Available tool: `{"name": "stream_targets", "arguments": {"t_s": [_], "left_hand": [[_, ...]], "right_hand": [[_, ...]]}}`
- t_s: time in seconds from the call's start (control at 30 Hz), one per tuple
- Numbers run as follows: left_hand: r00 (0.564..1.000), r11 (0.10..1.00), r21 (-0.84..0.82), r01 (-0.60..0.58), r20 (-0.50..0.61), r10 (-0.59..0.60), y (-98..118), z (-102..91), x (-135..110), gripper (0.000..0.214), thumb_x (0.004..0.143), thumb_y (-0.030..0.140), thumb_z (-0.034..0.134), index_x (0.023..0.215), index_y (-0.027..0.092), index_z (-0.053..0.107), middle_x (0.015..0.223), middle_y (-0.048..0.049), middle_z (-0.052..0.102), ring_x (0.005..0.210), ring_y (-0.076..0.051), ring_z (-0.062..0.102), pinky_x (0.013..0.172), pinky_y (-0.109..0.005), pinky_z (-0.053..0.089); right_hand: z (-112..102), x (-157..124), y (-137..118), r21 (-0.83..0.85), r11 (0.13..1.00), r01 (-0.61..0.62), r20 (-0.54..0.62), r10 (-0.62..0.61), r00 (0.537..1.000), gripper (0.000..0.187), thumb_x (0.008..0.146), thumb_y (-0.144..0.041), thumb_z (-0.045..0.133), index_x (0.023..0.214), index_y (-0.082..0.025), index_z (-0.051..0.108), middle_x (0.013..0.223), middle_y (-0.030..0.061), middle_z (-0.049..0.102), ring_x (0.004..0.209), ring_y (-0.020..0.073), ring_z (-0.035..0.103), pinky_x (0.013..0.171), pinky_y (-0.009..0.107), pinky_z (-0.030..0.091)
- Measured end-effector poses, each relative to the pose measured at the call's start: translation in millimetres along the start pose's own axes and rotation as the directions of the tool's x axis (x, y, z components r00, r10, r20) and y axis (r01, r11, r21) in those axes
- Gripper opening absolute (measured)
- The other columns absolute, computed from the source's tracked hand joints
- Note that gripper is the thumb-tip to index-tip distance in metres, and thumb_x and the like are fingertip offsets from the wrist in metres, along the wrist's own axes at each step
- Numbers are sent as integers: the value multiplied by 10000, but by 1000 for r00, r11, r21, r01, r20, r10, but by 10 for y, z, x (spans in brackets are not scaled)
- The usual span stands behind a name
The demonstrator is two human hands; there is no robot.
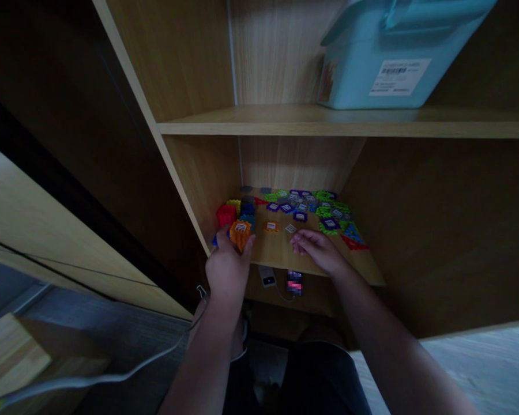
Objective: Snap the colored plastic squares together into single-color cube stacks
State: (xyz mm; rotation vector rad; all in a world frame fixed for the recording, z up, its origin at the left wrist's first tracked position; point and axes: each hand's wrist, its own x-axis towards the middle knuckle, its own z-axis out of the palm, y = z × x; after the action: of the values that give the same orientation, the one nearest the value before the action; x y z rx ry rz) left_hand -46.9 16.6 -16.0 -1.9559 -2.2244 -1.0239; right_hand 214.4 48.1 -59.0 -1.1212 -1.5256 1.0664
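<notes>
My left hand (pixel 229 262) is closed around a stack of orange square tiles (pixel 241 229) with toothed edges, a printed pattern on the top one. Next to it stand stacks of red tiles (pixel 226 215), yellow tiles (pixel 234 203) and blue tiles (pixel 248 214). Over the shelf board, my right hand (pixel 313 246) has its fingers curled and pressed together. Just beyond its fingertips is a small white patterned piece (pixel 290 228); I cannot tell whether they touch it. A single orange tile (pixel 271 226) lies flat between the hands, and a purple tile (pixel 300 217) lies behind.
Loose green tiles (pixel 324 211), blue triangles (pixel 353 233) and red triangles (pixel 354 243) spread over the back and right of the shelf board (pixel 281 251). Below are a phone (pixel 294 282) and a white device (pixel 267 276). A teal bin (pixel 372 57) stands on the upper shelf (pixel 277 120).
</notes>
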Motion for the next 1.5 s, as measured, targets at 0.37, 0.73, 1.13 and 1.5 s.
{"name": "stream_targets", "arguments": {"t_s": [0.37,0.73,1.13,1.5], "left_hand": [[799,825,-130,-550,203,565,487,633,-92,226,1051,140,502,1086,105,723,1113,-183,732,1073,-317,684,960,-429,552],[827,834,-274,-479,177,533,443,993,39,334,1013,353,680,1244,112,676,1258,-204,700,1230,-346,635,1111,-501,499],[793,721,-585,-371,204,574,294,945,151,373,891,2,572,1173,204,709,1190,-86,758,1148,-225,719,1083,-375,568],[848,830,-445,-337,241,473,311,1020,223,435,886,234,805,1289,111,698,1367,-212,711,1362,-343,634,1211,-478,482]], "right_hand": [[18,65,138,-30,999,-29,-129,25,991,631,856,-851,682,855,-221,710,682,14,658,606,163,558,591,302,441],[28,87,214,-135,990,26,-206,-54,977,542,977,-756,597,804,-246,654,697,8,645,637,181,575,643,316,472],[37,144,246,-627,775,81,-194,-256,947,139,1006,-307,631,1010,-252,758,1008,75,797,927,251,722,888,393,525],[76,151,248,-739,668,89,-131,-272,953,92,977,-241,669,995,-237,759,949,74,753,910,253,673,885,389,499]]}}
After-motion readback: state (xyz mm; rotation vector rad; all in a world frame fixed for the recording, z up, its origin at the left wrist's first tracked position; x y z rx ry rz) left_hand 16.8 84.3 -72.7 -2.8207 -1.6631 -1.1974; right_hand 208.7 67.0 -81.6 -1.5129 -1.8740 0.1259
